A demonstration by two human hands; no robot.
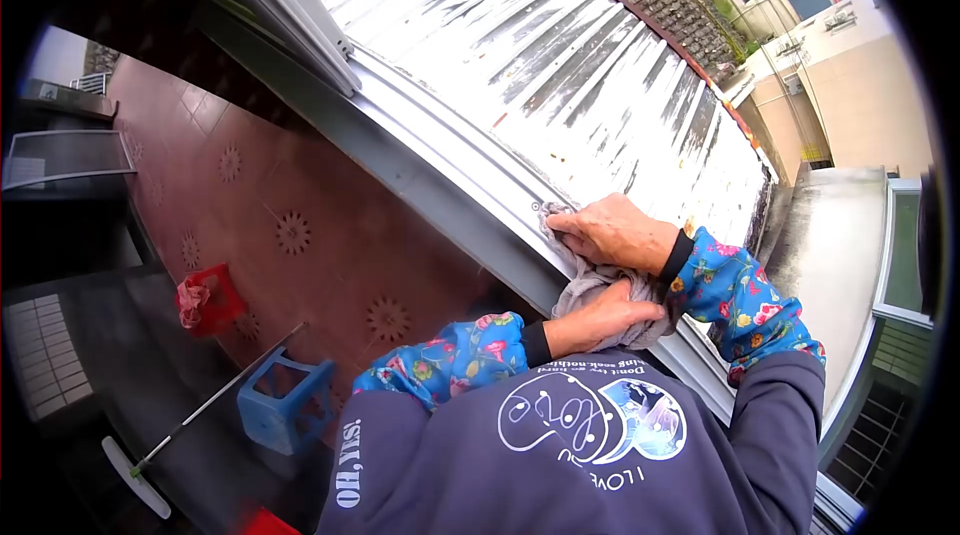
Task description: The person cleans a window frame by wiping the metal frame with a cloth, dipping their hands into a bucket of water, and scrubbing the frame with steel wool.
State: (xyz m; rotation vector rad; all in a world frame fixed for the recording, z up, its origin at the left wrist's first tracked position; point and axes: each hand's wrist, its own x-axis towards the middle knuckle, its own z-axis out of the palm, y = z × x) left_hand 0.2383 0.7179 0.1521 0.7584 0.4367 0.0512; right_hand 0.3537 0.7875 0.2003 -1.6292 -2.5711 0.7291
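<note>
A grey cloth (590,292) lies bunched over the white window track (430,135). My right hand (622,233) is closed on the cloth's far end, its fingertips pressing it down at the rail. Closer to my chest, my left hand (603,318) grips the loose bulk of the same cloth, its thumb on top. Both forearms wear blue flowered sleeve covers (735,295) with dark cuffs. The fingers beneath the cloth are partly hidden.
A sliding window frame (300,15) stands at the upper left. Outside lies a corrugated white roof (480,35). Below on the tiled floor (250,195) are a blue stool (285,400), a red stool (218,307) with a pink cloth (192,303), and a long-handled squeegee (135,475).
</note>
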